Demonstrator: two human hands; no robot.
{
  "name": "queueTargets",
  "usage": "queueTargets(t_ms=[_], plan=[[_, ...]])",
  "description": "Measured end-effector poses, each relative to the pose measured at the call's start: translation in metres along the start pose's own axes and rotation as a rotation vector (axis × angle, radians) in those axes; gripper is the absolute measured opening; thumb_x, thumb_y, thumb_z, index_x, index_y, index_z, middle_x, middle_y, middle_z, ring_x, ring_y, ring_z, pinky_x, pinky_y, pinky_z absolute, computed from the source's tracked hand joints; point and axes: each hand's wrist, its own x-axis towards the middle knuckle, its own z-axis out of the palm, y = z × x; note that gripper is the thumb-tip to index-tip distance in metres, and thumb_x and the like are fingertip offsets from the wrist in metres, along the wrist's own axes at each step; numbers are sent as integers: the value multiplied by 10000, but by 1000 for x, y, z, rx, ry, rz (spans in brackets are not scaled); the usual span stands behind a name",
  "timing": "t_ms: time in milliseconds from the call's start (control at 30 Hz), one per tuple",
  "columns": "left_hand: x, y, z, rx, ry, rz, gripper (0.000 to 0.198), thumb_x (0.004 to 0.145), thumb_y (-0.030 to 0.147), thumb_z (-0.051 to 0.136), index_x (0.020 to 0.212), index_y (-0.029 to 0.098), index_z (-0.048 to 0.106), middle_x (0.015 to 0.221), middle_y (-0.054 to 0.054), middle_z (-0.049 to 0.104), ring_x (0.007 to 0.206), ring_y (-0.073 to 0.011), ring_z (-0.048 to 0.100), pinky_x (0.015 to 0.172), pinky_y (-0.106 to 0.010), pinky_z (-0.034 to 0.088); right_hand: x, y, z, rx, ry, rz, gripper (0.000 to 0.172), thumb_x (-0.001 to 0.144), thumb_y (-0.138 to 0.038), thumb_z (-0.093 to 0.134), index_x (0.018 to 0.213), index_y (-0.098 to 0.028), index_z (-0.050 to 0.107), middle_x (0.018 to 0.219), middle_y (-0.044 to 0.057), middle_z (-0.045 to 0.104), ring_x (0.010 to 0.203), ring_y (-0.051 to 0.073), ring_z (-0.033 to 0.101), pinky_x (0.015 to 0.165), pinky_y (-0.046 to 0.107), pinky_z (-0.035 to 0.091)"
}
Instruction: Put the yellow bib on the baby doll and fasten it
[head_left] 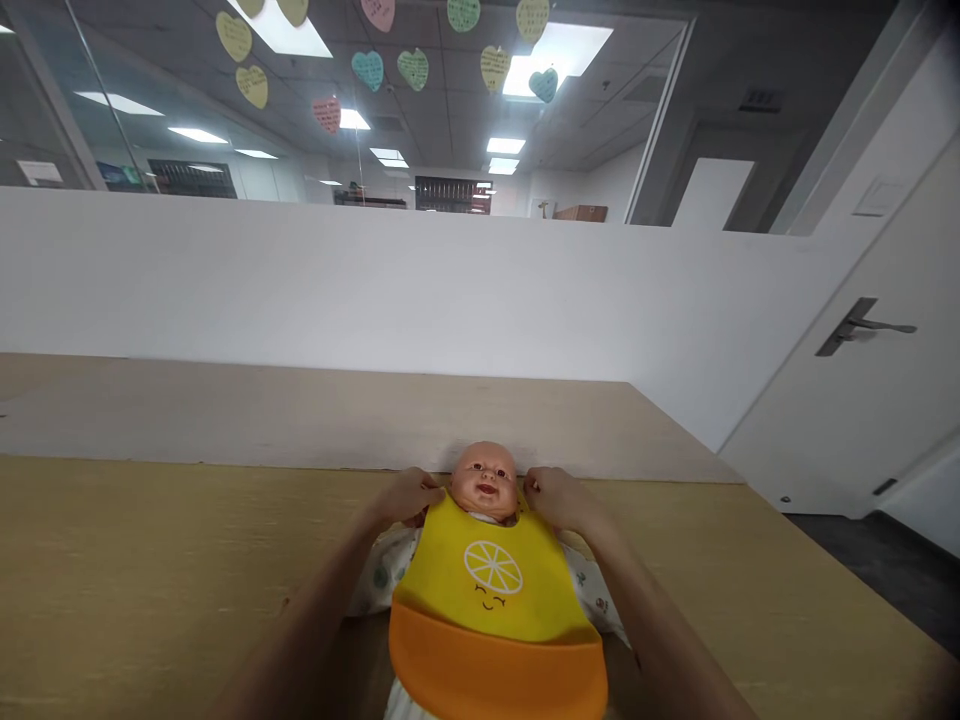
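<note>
A baby doll lies on its back in white patterned clothes, its head toward the wall. Over its chest is a yellow bib with a white citrus slice and a smiling face printed on it. The bib's lower edge is an orange catch pocket. At the doll's neck, my left hand has its fingers closed on the bib's upper left corner. My right hand is likewise closed on the upper right corner. The strap ends behind the neck are hidden.
The doll rests on a wooden table, with a paler raised board behind it. Beyond stands a white wall with a window bearing heart-shaped paper notes. A white door with a metal handle is at the right.
</note>
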Motion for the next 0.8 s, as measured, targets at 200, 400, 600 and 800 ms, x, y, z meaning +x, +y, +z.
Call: queueTargets(t_ms=[200,400,600,800], plan=[[8,-7,13,-105,-9,52,166,634,119,493,744,151,614,515,61,414,460,-84,371,479,-215,256,17,4,24,5,37,-67,181,811,-212,583,936,-131,686,948,122,704,825,182,628,612,231,320],[12,-9,27,-265,-7,104,325,743,213,479,979,138,690,761,-34,653,689,-168,571,621,-258,412,24,6,42,9,100,-57,341,801,-183,600,1130,-107,648,1071,174,656,909,209,631,698,245,369],[16,-11,30,-173,53,76,325,820,265,483,1033,132,690,1014,-88,717,945,-242,620,807,-318,447,29,8,51,25,165,12,265,870,-169,518,1107,-97,614,1072,151,637,896,187,607,726,252,380],[20,-11,34,-207,58,21,228,800,228,522,907,148,707,893,-76,730,878,-243,635,708,-296,462,38,16,63,62,221,-32,306,826,-127,554,1125,-97,609,1113,160,601,1044,206,573,806,234,389]])
